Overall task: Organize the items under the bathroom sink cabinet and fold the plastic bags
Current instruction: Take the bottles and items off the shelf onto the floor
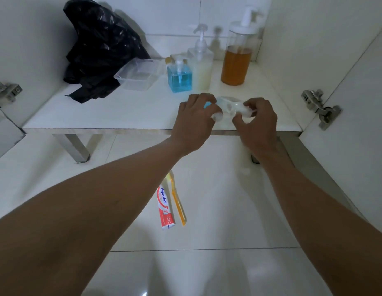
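Observation:
Both hands meet over the front of the cabinet shelf. My left hand and my right hand each pinch an end of a small clear plastic item; what it is I cannot tell. A crumpled black plastic bag lies at the shelf's back left. Beside it sits a clear plastic tub. A blue soap pump bottle, a pale pump bottle and a tall amber pump bottle stand at the back.
On the tiled floor below the shelf lie a toothpaste tube and a yellow toothbrush. Open cabinet doors with metal hinges flank both sides. A metal leg supports the shelf.

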Motion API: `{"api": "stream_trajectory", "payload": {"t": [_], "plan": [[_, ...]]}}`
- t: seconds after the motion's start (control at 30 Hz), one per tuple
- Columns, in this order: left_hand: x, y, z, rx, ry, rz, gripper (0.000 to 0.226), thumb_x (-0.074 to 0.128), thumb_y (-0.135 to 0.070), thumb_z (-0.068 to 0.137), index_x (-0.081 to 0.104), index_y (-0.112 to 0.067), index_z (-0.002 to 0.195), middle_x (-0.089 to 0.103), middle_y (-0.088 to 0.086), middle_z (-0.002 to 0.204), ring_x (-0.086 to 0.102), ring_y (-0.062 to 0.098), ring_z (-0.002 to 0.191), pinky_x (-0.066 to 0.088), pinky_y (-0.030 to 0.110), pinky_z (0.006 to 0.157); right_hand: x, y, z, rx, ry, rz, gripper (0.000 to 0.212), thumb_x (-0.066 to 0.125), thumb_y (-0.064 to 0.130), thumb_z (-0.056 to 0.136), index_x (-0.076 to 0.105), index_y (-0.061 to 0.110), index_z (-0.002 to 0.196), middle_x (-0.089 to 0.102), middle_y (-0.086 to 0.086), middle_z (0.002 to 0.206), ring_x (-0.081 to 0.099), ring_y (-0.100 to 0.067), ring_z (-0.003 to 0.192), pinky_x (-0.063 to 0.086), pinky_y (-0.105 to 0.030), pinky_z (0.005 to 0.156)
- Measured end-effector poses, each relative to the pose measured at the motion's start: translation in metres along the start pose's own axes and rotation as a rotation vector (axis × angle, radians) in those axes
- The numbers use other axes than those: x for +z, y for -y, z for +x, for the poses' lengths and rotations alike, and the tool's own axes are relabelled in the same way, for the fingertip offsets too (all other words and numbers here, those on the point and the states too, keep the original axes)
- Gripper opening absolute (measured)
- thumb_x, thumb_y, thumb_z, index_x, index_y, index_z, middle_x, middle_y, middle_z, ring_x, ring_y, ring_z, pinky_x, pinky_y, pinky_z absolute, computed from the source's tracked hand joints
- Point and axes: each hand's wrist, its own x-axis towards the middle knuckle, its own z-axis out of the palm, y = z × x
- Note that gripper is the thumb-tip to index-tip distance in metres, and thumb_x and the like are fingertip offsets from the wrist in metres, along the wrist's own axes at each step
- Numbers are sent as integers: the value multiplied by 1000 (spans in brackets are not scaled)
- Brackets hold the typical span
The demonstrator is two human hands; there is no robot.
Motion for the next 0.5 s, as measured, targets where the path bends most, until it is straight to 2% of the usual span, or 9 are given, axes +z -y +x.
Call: {"api": "stream_trajectory", "payload": {"t": [0.1,0.23,0.37,0.43,0.5], "plan": [[-10,-20,8,-65,-102,-90,18,62,-27,97,64,-14,108,67,4,112,58,24,106,45,40,90,-23,14,2,-105,-23,67,28,71,25,82,60,12,104,60,3,93,56,-9,74,45,-12,67],[-24,-51,17,-151,-166,-236,29,53,-42,98,61,-14,102,66,-1,98,58,18,93,42,39,84,-52,30,14,-18,26,-8,28,73,29,82,66,11,104,62,8,89,56,5,69,41,-2,64],[-23,-71,9,-246,-45,-449,26,55,-42,99,56,-16,99,58,-9,87,56,8,74,50,27,74,-73,32,13,60,280,-132,24,74,31,80,71,16,98,67,3,84,60,-3,71,42,-14,62],[-19,-74,-1,-293,29,-493,24,57,-41,99,55,-17,97,57,-10,85,57,6,73,49,22,69,-77,27,6,95,404,-203,23,75,30,78,72,16,96,67,0,84,63,-10,75,44,-20,62],[-13,-72,-13,-346,121,-492,24,56,-43,99,55,-19,96,57,-10,86,60,9,78,53,26,69,-75,17,-3,126,508,-272,21,75,29,79,71,17,95,67,-1,86,63,-12,76,43,-21,59]]}}
